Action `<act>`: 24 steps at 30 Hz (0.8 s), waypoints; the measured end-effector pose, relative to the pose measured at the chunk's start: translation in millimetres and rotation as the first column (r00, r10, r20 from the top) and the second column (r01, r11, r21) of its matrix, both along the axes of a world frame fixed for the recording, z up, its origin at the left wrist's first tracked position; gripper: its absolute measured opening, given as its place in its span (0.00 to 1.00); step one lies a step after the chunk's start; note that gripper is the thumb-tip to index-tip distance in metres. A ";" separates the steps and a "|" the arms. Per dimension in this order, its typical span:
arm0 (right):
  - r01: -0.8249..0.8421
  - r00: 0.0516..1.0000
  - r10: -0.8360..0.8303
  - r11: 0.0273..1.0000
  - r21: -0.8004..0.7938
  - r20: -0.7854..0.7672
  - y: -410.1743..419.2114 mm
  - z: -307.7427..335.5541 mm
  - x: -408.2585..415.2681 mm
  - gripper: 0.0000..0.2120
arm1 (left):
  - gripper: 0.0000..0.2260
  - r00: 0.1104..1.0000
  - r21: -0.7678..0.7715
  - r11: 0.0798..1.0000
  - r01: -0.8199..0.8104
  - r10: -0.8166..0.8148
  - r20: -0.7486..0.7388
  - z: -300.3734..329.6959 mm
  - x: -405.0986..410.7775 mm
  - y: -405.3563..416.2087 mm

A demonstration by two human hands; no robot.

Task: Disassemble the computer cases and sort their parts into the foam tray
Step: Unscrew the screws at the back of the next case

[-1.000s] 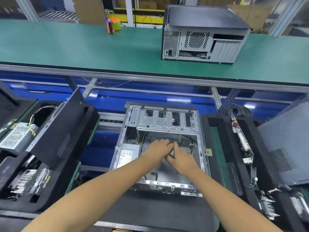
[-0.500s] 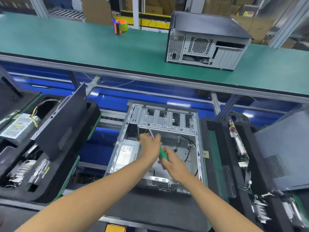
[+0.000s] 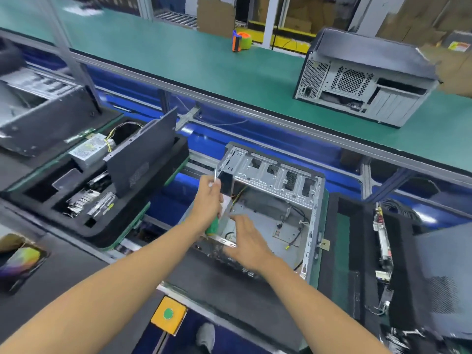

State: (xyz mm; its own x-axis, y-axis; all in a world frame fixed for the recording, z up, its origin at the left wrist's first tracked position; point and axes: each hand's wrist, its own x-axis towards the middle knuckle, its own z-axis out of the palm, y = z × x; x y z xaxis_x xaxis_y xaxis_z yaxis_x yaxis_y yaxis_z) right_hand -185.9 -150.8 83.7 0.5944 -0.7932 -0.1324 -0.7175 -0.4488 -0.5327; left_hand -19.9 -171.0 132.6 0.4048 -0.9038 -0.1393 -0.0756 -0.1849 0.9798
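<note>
Centrally, the open computer case (image 3: 278, 208) lies on its side on the tabletop, with one foam tray (image 3: 102, 226) at the left already holding parts and another foam tray (image 3: 357, 251) at the right. Inside, loose cables (image 3: 301, 221) trail across the case floor. The left hand (image 3: 208, 200) is closed around a green-handled screwdriver (image 3: 213, 224), shaft pointing up by the case's corner. The right hand (image 3: 246, 241) hovers open over the near edge, holding nothing. Risk, as I judge it: the upturned tip could snag wiring or slip off a screw.
</note>
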 end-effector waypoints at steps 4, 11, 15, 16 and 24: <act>-0.121 0.991 0.117 0.991 -0.064 -0.066 -3.7 -8.2 17.7 0.45 | 0.07 0.998 0.013 1.000 0.014 -0.015 0.065 -4.0 15.9 44.4; -0.202 0.970 0.175 0.967 -0.154 -0.170 -2.5 -21.2 21.5 0.42 | 0.08 0.996 0.008 0.997 -0.071 0.071 0.053 -39.1 11.2 130.8; -0.192 0.966 0.158 0.968 -0.160 -0.205 -5.1 -17.1 26.1 0.41 | 0.10 0.996 0.042 0.999 0.018 -0.022 0.082 -69.4 7.1 169.9; -0.175 0.969 0.141 0.972 -0.156 -0.205 -5.4 -14.6 30.2 0.39 | 0.13 0.995 0.058 0.997 0.049 -0.054 0.080 -76.4 6.9 176.2; -0.093 0.987 0.065 0.977 -0.191 -0.146 -5.1 -12.8 46.5 0.33 | 0.18 0.944 0.045 0.945 0.323 -0.326 0.060 -103.2 24.4 169.2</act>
State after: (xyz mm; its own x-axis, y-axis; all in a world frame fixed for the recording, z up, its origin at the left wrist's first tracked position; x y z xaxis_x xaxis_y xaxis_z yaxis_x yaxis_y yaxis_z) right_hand -139.4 -155.9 71.0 0.6433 -0.7630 -0.0634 -0.7357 -0.5932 -0.3267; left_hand 4.5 -1.8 29.4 0.0995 -0.9828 -0.1557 -0.2013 -0.1731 0.9641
